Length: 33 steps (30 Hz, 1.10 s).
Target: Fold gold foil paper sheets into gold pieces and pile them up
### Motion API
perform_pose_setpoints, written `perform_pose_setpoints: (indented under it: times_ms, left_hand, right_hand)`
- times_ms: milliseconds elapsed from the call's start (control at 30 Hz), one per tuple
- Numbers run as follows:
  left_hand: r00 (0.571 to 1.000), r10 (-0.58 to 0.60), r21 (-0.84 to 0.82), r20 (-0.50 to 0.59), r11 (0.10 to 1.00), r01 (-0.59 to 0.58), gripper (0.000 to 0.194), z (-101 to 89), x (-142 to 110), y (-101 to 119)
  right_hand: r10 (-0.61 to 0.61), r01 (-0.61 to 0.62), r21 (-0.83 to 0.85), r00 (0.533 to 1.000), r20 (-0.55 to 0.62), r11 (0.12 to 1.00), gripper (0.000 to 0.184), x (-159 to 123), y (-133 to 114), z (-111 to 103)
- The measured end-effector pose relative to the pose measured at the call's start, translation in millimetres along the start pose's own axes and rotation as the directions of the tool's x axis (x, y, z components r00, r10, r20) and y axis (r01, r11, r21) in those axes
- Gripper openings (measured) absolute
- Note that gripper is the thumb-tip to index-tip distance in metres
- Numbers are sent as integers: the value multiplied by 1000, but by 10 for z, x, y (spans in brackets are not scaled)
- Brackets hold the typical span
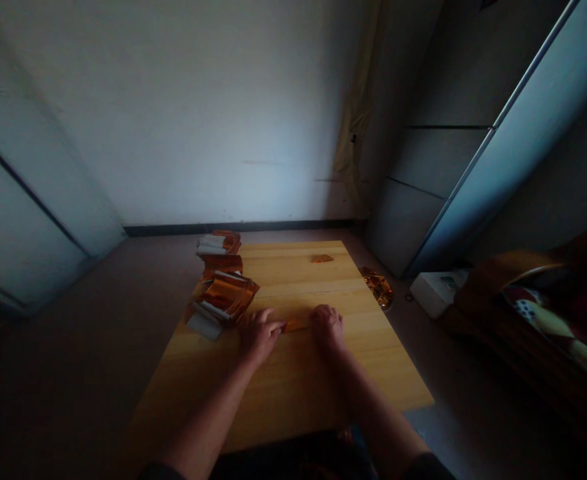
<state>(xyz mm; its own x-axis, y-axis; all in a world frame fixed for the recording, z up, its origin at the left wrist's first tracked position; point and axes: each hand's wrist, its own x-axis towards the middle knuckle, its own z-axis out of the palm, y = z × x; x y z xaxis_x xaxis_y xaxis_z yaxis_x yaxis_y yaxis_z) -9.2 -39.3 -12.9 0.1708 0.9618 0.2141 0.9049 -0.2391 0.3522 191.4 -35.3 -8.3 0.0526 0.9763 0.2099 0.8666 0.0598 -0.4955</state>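
Note:
A small strip of shiny orange film lies low over the wooden tabletop, between my two hands. My left hand is closed at its left end, with the thumb pointing right onto the film. Curled at the right end is my right hand, its fingers bent down and their tips hidden from me. Close beyond my left hand spreads a loose pile of orange film sheets with white backing. A flat orange film piece rests alone near the table's far edge.
The wooden table stands before a pale wall. Right of it, a heap of crinkled orange film sits on the floor. Further right are a white box and wooden furniture bearing patterned cloth.

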Motion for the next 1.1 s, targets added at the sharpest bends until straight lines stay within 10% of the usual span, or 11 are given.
perform_pose_setpoints:
  times_ms: [133, 267, 500, 1100]
  left_hand:
    - [1000, 20, 37, 1, 999, -20, 21, -4, -1, 6]
    - [1000, -6, 77, 23, 997, 4, 19, -23, -1, 24]
    - [999, 7, 25, 36, 1000, -8, 19, -42, 16, -28]
    - [990, 20, 25, 136, 999, -24, 30, -78, 9, -80]
  right_hand:
    - [-66, 80, 173, 994, -85, 982, 26, 27, -168, 25]
    - [-161, 152, 98, 983, 92, 983, 21, 52, -413, 146]
    - [-81, 129, -187, 966, 244, 974, 17, 72, -471, 203]
    - [5, 26, -103, 958, 287, 994, 22, 74, -536, 124]
